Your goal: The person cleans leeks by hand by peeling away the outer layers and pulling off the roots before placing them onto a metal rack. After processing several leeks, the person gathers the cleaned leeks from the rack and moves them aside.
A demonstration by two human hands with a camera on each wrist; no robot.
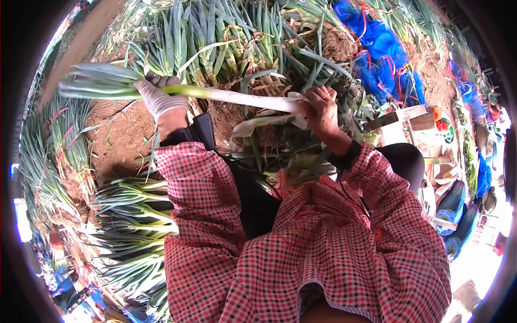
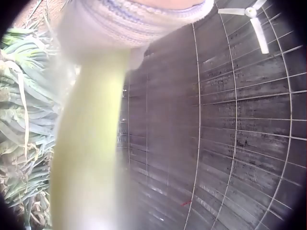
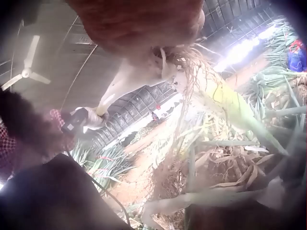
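A long leek (image 1: 242, 98) is held crosswise, its green leaves (image 1: 102, 81) pointing left and its white end to the right. My gloved left hand (image 1: 161, 97) grips it where the leaves meet the pale stem; in the left wrist view the glove (image 2: 139, 21) is blurred around the stem (image 2: 88, 139). My bare right hand (image 1: 323, 112) has its fingers curled on the white root end. In the right wrist view, that hand (image 3: 144, 24) is above hanging roots (image 3: 192, 72), and a peeled-back leaf (image 3: 240, 112) slants down to the right.
Upright leeks (image 1: 210, 37) stand in a dense bunch beyond my hands. More leeks (image 1: 134, 231) lie in a pile at the lower left, beside bare soil (image 1: 118, 137). Blue netting (image 1: 382, 48) with red ties is at the upper right. Loose trimmings lie below the held leek.
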